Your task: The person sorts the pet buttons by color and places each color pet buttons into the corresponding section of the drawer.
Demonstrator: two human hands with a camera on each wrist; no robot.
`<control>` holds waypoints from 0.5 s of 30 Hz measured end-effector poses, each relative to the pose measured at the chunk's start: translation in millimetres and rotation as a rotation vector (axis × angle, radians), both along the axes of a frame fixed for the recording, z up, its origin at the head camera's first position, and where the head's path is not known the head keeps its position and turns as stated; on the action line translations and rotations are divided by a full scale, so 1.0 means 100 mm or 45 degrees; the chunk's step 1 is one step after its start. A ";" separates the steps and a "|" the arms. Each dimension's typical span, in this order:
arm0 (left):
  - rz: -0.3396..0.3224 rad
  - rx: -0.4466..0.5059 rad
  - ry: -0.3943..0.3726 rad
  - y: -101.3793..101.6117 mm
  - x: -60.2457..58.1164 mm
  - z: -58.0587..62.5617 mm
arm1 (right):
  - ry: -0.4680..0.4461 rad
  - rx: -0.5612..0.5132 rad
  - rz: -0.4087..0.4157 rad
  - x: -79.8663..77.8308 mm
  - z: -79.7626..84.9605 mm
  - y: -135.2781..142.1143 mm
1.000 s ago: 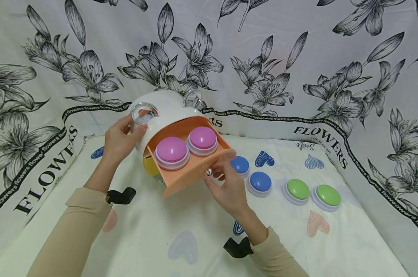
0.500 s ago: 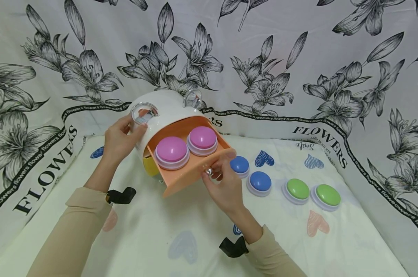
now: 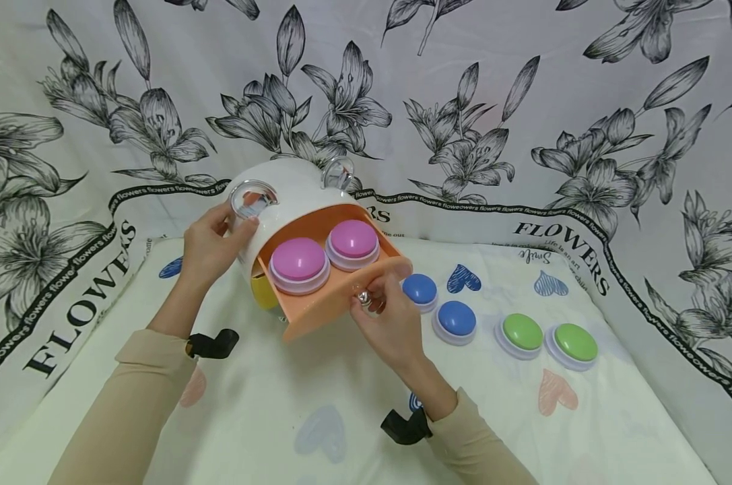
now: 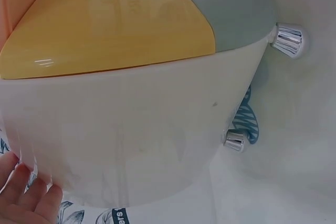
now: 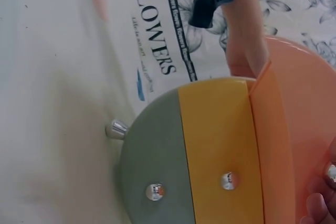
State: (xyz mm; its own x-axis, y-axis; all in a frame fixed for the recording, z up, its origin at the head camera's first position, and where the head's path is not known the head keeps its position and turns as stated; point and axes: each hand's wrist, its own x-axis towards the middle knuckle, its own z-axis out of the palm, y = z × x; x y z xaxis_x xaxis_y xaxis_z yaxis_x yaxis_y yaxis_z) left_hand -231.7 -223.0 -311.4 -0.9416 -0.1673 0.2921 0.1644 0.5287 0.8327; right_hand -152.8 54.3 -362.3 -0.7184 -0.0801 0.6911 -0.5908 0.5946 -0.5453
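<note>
A white rounded drawer box (image 3: 293,176) with clear ring ears stands tilted left of centre. My left hand (image 3: 211,248) grips its left side, thumb on the front by the ear; in the left wrist view the fingertips press the white shell. The top orange drawer (image 3: 320,315) is pulled out and carries two pink dome buttons (image 3: 299,259) on pale bases. My right hand (image 3: 396,327) pinches the drawer's silver knob (image 3: 363,297). Below it, the yellow drawer (image 5: 218,129) and grey-green drawer (image 5: 160,156) are closed.
Two blue dome buttons (image 3: 456,318) lie right of my right hand. Farther right are two green ones (image 3: 522,331). A white heart-print cloth (image 3: 256,417) covers the table, with a floral curtain (image 3: 450,40) behind. Silver feet (image 4: 289,39) show under the box.
The orange drawer has slid slightly inward, its pink buttons shifting a little up and left. My right hand moved with the knob. My left hand stays in place.
</note>
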 end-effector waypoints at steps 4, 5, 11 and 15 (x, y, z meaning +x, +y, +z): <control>0.002 -0.005 0.000 0.00 0.00 0.00 | -0.031 -0.004 -0.015 -0.04 0.03 -0.03; 0.002 -0.009 0.001 0.00 0.00 0.00 | -0.039 -0.005 -0.020 -0.05 0.04 -0.04; 0.016 -0.038 0.028 0.00 0.00 0.00 | -0.083 -0.016 -0.030 -0.13 0.10 -0.09; 0.011 -0.037 0.038 0.01 0.00 0.01 | -0.108 -0.020 -0.032 -0.20 0.13 -0.14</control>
